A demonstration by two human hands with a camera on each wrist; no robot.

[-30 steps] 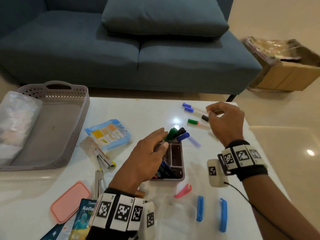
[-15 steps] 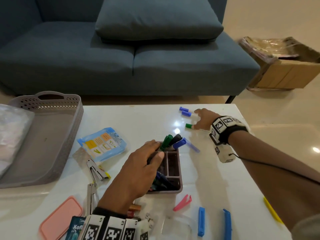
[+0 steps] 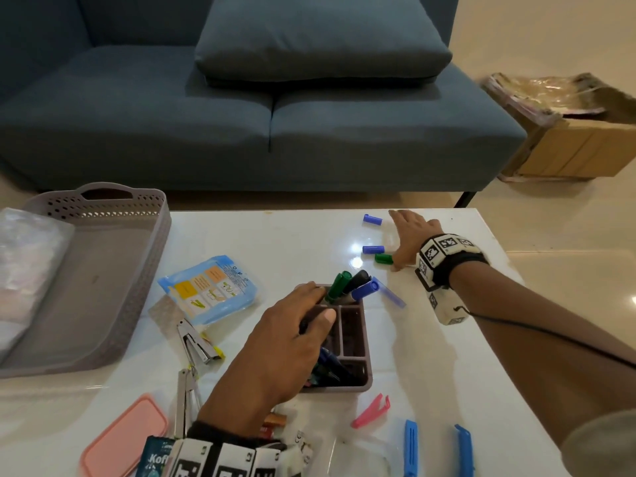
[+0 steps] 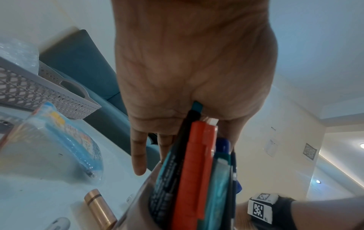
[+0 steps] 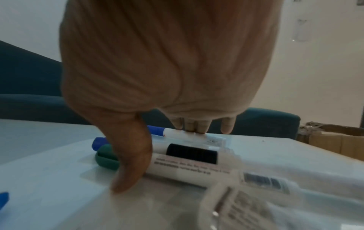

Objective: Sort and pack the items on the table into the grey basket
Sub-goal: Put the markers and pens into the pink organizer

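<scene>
On the white worktop point(image 3: 282, 235) the left hand point(image 3: 275, 352) rests over a small mauve divided organizer point(image 3: 354, 339) near the middle; thumb and fingers curl over its 9 o'clock rim, so this grip is grasping the organizer. From the organizer's far compartment a green marker point(image 3: 339, 282), a black marker point(image 3: 358, 280) and a blue marker point(image 3: 366, 290) lean out toward 1 o'clock, and the left wrist view shows an orange pen point(image 4: 195, 171) and teal pens packed upright under the palm. At 1 o'clock from the organizer the right hand point(image 3: 409, 237) lies flat on a row of loose markers, a blue-capped marker point(image 3: 372, 219) farthest, a second blue-capped one point(image 3: 373, 249) and a green-capped marker point(image 3: 383, 258) nearest. In the right wrist view the fingertips point(image 5: 194, 126) press on the farthest barrel and the thumb point(image 5: 130, 171) lies against the green-capped marker point(image 5: 107, 157); the fingers are nearly straight, so this grip is released, pressing rather than clasping. The grey basket point(image 3: 103, 270) sits at 9 o'clock on the worktop's left edge, well apart from both hands, with a clear plastic bag point(image 3: 27, 270) lying over its left side. Between basket and organizer lie a light blue packet point(image 3: 210, 287) and a stapler point(image 3: 196, 342). At 5 o'clock from the organizer are a pink clip point(image 3: 371, 411) and two blue clips point(image 3: 411, 449), and a pink lid point(image 3: 124, 438) lies at 7 o'clock.
</scene>
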